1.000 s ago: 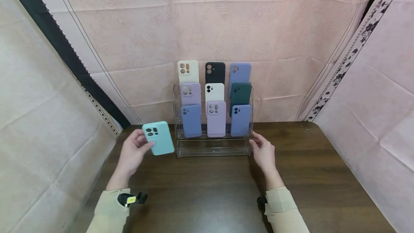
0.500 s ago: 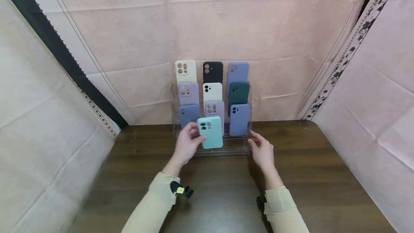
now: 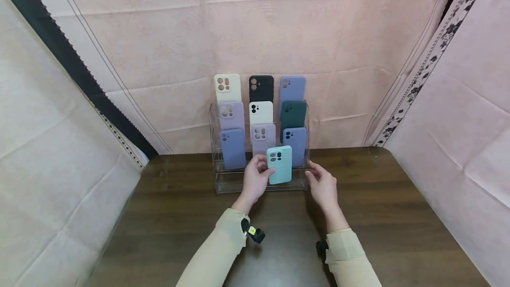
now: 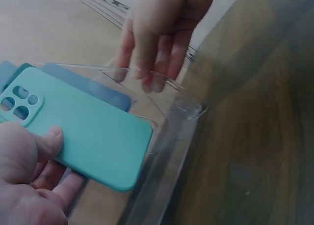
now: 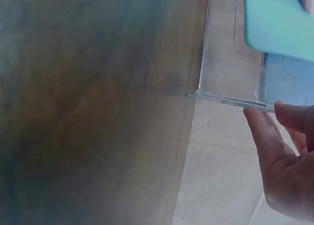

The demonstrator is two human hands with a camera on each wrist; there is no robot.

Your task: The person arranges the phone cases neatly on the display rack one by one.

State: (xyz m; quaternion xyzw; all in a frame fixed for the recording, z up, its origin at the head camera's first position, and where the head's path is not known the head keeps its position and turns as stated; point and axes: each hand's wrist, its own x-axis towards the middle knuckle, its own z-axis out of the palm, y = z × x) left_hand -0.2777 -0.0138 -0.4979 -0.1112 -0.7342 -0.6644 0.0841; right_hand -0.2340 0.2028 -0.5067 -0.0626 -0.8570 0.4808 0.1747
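Between thumb and fingers, my left hand (image 3: 255, 180) pinches a turquoise phone case (image 3: 280, 166) by its left edge. The case is raised in front of a clear tiered display stand (image 3: 229, 184), ahead of its right-hand column. My right hand (image 3: 324, 186) touches the stand's right side wall with its fingertips, seen through the clear plastic in the left wrist view. Behind the held case, a blue phone case (image 3: 296, 138) stands in the lowest filled row. Beside it are a lilac phone case (image 3: 263, 135) and another blue phone case (image 3: 233, 149).
Higher tiers hold a purple case (image 3: 231, 115), a white case (image 3: 261, 111), a dark green case (image 3: 293, 114), a cream case (image 3: 228, 88), a black case (image 3: 261, 88) and a periwinkle case (image 3: 292, 87). The stand rests on a wooden table (image 3: 167, 216) before a cloth backdrop (image 3: 167, 48).
My left hand has carried the turquoise case rightward from beside the stand to in front of its right half. The case has become more upright. My right hand has stayed at the stand's side.
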